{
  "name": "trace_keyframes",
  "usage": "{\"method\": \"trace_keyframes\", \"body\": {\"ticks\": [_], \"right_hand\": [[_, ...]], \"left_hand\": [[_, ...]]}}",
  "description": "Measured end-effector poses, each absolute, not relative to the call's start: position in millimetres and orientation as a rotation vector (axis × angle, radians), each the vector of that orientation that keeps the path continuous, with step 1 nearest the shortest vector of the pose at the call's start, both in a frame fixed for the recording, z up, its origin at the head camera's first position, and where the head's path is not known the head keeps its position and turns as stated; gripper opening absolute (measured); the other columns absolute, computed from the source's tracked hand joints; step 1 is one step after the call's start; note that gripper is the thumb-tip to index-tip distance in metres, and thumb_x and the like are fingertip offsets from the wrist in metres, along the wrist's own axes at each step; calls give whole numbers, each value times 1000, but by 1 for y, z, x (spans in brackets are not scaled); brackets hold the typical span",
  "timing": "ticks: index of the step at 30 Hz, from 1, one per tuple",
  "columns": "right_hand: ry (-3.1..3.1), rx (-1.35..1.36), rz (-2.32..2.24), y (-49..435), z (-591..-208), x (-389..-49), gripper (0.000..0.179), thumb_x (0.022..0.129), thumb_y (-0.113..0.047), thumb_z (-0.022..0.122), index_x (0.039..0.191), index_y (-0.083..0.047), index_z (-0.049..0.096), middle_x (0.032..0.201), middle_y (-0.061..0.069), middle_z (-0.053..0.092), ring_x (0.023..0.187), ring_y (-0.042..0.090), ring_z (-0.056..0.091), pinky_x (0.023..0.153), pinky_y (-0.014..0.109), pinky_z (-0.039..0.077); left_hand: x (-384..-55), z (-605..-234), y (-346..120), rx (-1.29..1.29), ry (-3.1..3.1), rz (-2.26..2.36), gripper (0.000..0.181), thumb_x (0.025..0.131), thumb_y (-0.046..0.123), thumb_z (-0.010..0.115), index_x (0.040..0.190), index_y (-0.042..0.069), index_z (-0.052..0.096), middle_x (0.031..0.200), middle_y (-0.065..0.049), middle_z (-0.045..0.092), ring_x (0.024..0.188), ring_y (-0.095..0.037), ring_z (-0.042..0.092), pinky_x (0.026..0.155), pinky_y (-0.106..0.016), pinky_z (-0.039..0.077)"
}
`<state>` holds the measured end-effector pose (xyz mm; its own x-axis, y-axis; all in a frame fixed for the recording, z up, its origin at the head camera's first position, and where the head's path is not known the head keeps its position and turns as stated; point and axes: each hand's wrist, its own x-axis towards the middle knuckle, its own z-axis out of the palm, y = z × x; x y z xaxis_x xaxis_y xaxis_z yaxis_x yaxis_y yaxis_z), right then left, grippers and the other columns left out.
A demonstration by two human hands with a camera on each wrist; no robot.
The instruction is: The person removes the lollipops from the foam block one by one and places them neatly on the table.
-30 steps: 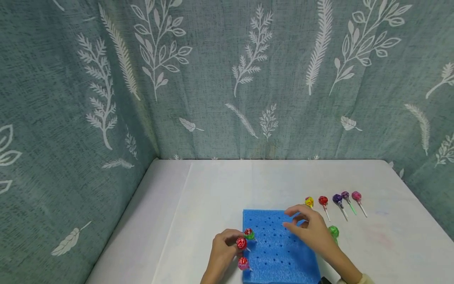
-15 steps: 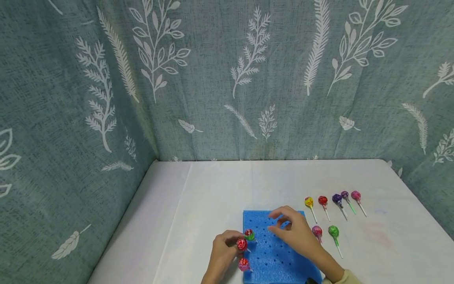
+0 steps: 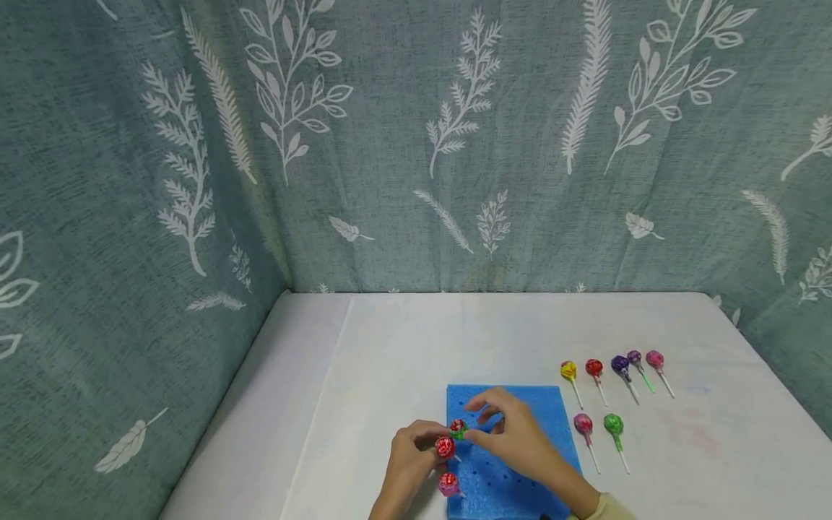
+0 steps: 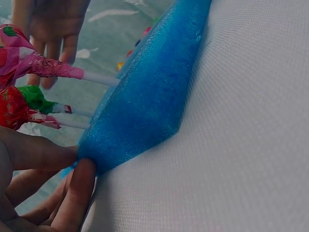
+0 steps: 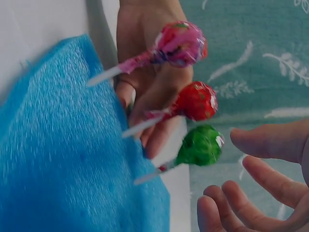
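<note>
A blue foam block (image 3: 520,462) with rows of holes lies near the table's front edge. Three lollipops stand in its left column: green (image 3: 458,429), red (image 3: 445,447) and pink (image 3: 448,482). My left hand (image 3: 422,449) grips the block's left edge beside them; thumb and finger pinch its corner (image 4: 84,162). My right hand (image 3: 477,419) hovers over the block with spread fingers around the green lollipop (image 5: 200,145). A gap shows between its fingers (image 5: 270,142) and the candy, and it holds nothing.
Loose lollipops lie on the white table (image 3: 390,347) right of the block: a far row from yellow (image 3: 568,370) to pink (image 3: 654,359), and nearer a pink one (image 3: 583,423) and a green one (image 3: 613,423). Leaf-print curtains (image 3: 416,144) close off the back and sides.
My right hand moved left across the foam, from its far right corner to the green lollipop, uncovering the two nearer loose lollipops. My left hand stayed at the block's edge.
</note>
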<state>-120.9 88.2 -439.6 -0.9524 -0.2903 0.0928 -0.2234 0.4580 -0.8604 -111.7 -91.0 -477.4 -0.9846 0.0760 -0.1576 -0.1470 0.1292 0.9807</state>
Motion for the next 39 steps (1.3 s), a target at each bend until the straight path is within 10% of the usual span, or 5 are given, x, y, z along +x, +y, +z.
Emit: {"method": "trace_keyframes", "body": {"ticks": [39], "right_hand": [[2612,-633,-1579,68,-454,-123,27,69,-5,71,90,-17,60,88,-4,55,78,12,55,63,24,50]], "left_hand": [[-105,-468,-87,-112,2259,1975,22,63,-5,63,82,5,68,88,-7,60,78,-17,57,56,-29,52]]}}
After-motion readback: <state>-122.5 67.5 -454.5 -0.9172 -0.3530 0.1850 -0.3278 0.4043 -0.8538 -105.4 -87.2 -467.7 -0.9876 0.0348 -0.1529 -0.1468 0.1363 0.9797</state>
